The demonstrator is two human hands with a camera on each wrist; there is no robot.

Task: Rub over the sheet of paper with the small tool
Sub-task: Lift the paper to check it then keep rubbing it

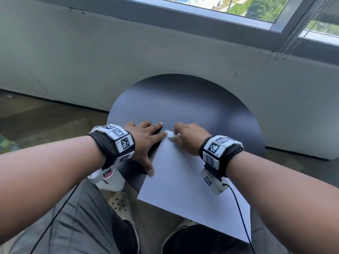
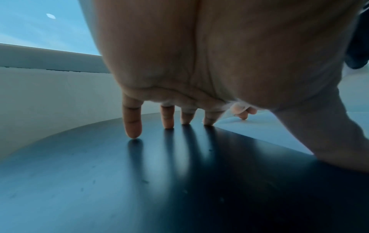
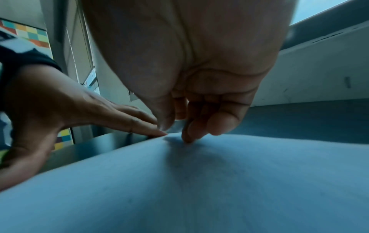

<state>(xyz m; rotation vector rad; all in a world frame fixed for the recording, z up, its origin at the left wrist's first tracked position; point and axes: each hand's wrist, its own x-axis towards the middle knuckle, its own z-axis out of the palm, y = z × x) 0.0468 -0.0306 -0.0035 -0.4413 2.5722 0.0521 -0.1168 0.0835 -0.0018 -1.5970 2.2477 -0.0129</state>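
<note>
Right hand (image 1: 190,138) pinches the small white tool (image 1: 172,138) at the paper's (image 1: 185,180) far corner; left hand (image 1: 145,142) lies flat beside.

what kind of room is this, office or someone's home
Probably an office or public lounge rather than a home, though that is a guess: a small round dark table beside a long low wall under a large window with bead-chain blinds, and carpet tiles.
</note>
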